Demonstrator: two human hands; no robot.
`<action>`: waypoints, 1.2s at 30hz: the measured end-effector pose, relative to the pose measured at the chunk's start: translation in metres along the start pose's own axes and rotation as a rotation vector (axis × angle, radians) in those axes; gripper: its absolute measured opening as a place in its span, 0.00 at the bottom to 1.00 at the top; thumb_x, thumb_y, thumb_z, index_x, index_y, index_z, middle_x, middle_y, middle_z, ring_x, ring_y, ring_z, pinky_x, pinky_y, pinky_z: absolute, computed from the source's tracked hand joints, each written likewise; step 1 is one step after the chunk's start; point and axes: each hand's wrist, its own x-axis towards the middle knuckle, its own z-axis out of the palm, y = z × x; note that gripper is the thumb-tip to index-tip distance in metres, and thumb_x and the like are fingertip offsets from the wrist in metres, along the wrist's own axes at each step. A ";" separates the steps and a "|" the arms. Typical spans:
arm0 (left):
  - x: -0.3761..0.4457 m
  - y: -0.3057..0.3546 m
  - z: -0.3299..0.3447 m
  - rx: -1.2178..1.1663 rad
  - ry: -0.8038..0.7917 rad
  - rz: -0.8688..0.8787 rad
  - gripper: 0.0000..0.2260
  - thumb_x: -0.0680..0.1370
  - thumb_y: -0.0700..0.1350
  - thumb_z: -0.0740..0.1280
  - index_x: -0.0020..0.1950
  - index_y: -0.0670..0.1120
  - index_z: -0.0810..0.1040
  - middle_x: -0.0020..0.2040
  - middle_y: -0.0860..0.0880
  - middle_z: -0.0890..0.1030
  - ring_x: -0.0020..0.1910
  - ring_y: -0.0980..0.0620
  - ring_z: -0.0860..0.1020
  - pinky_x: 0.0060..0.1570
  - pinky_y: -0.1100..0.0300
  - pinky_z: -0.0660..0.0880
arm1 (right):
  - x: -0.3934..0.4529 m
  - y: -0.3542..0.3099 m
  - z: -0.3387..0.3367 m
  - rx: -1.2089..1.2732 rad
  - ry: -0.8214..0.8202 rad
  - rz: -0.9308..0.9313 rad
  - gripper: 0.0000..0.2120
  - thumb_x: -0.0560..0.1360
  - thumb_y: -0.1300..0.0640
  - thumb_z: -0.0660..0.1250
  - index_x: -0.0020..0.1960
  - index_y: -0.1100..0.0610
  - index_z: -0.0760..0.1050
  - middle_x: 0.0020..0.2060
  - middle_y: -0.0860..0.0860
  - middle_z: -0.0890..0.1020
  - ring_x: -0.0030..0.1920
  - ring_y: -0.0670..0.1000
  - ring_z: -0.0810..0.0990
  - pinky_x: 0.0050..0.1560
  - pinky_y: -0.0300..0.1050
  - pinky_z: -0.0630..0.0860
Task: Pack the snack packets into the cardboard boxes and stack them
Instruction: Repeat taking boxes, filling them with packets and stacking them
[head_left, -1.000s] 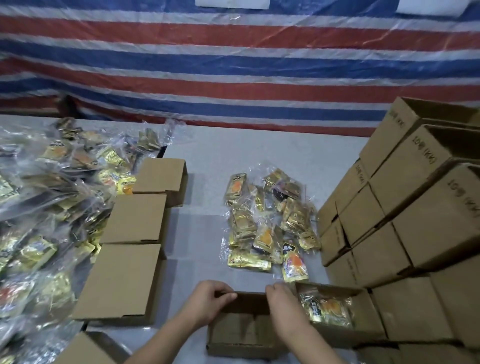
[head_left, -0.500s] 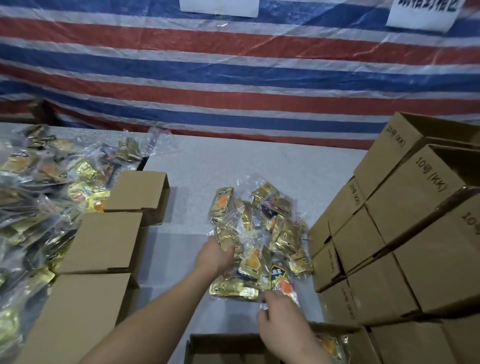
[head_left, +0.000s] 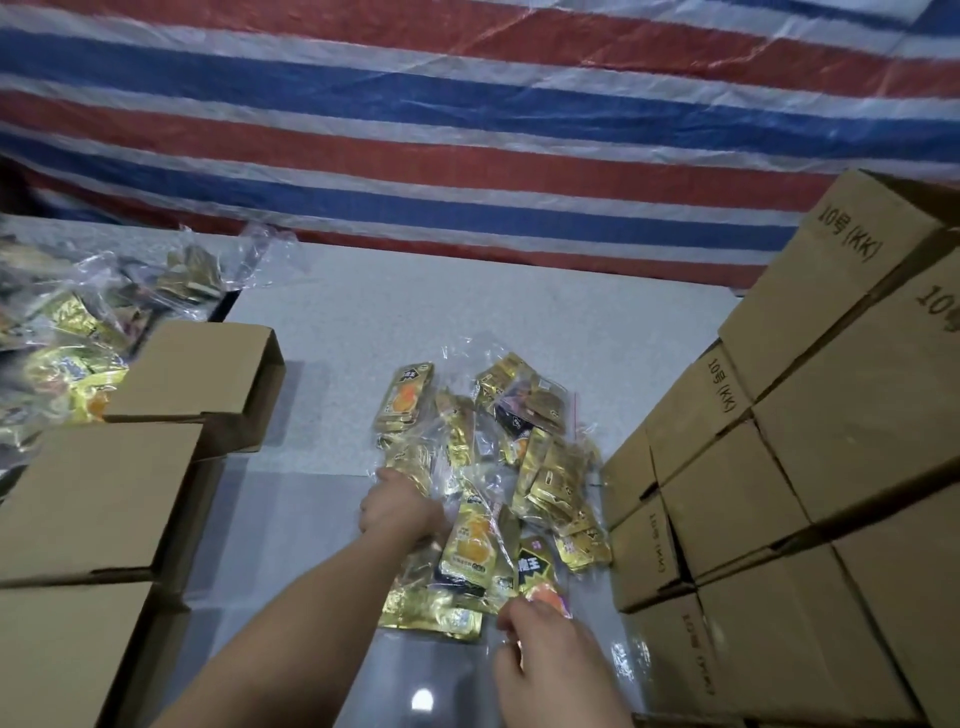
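Note:
A heap of gold snack packets (head_left: 493, 467) in clear bags lies on the grey table (head_left: 415, 322) in the middle. My left hand (head_left: 397, 506) reaches into the heap's left side and grips a clear bag of packets. My right hand (head_left: 545, 654) is at the heap's near edge, its fingertips pinching a black and orange packet (head_left: 537, 577). The open box seen earlier is out of view below.
A tall stack of cardboard boxes (head_left: 805, 441) marked 10号 (KK) fills the right side. A row of three cardboard boxes (head_left: 104, 493) lines the left, with a large pile of bagged packets (head_left: 67, 332) behind it. A striped tarp (head_left: 467, 130) hangs at the back.
Both hands left the open box at the near edge and reached forward to the packet heap. The camera tilted up, so the open box dropped out of view.

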 end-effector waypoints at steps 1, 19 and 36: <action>0.000 -0.002 -0.002 -0.012 0.018 0.008 0.48 0.72 0.54 0.73 0.78 0.37 0.46 0.63 0.41 0.77 0.62 0.41 0.76 0.57 0.49 0.77 | 0.001 0.000 0.000 0.007 -0.002 0.011 0.12 0.79 0.53 0.56 0.60 0.49 0.72 0.52 0.46 0.72 0.61 0.51 0.75 0.59 0.39 0.66; -0.197 -0.031 -0.171 -0.995 -0.331 0.440 0.18 0.67 0.51 0.67 0.56 0.49 0.78 0.34 0.55 0.80 0.29 0.57 0.75 0.26 0.66 0.68 | 0.021 -0.091 -0.096 1.640 -0.217 0.144 0.33 0.71 0.28 0.58 0.61 0.50 0.83 0.60 0.59 0.82 0.61 0.64 0.80 0.65 0.65 0.74; -0.260 -0.028 -0.167 -0.693 -0.315 0.715 0.19 0.67 0.58 0.66 0.48 0.45 0.74 0.41 0.49 0.74 0.35 0.55 0.75 0.37 0.54 0.78 | -0.021 -0.102 -0.108 1.758 -0.122 0.024 0.24 0.73 0.48 0.69 0.60 0.66 0.79 0.43 0.62 0.83 0.40 0.59 0.84 0.38 0.52 0.83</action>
